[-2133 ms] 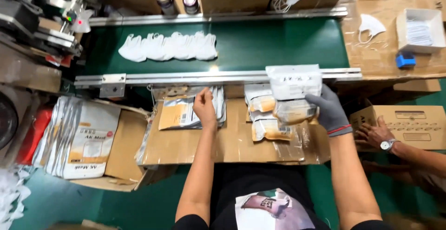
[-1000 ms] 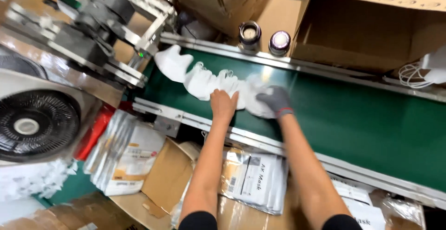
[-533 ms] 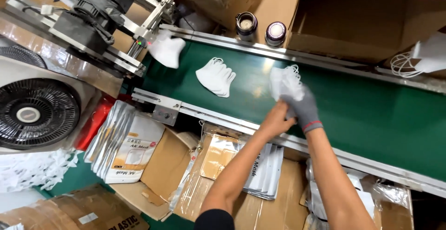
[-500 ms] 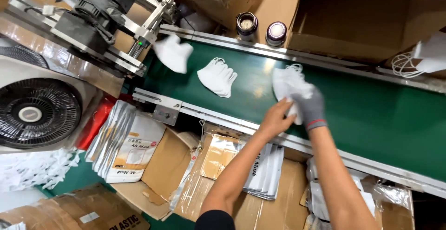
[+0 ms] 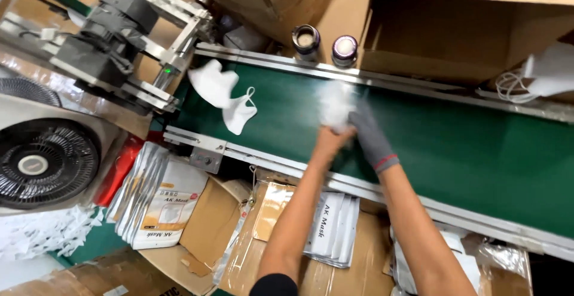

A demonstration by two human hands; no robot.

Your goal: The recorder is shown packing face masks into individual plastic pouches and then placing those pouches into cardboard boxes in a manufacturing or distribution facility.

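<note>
While both arms stretch forward, the bare left hand (image 5: 330,136) and gloved right hand (image 5: 366,133) clutch blurred white masks (image 5: 336,104).

On the belt (image 5: 454,146) we see two masks (image 5: 224,92) near its left end, beside the machine (image 5: 119,45). Our hands (image 5: 332,137) meet mid-belt around a mask bundle (image 5: 335,101). Two jars (image 5: 326,42) stand behind the far rail. Packets (image 5: 158,197) lie below the near rail; the fan (image 5: 39,164) sits left of them.
</note>
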